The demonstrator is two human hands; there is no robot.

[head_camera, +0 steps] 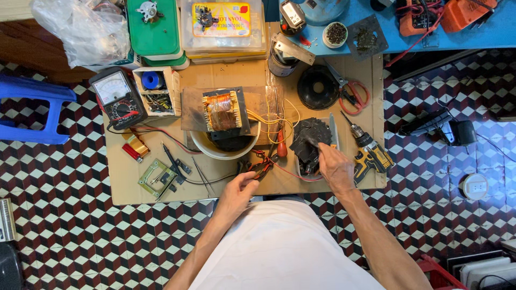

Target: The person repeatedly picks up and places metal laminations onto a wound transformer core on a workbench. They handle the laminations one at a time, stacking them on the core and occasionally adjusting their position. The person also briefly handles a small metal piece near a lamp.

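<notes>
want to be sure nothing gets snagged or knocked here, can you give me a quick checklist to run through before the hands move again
1. Left hand grip: closed around red-handled pliers at the table's near edge. Ok.
2. Right hand grip: rests on the pile of dark metal plates; what its fingers pinch is unclear. Cannot tell.
3. Transformer footing: sits on a plate over the white bowl, not flat on the table. Not ok.
4. Yellow wires: loop loosely from the transformer toward both hands. Not ok.
5. Cordless drill: lies right beside the right hand, bit pointing away. Ok.
6. Multimeter: far left, clear of both hands. Ok.
</notes>
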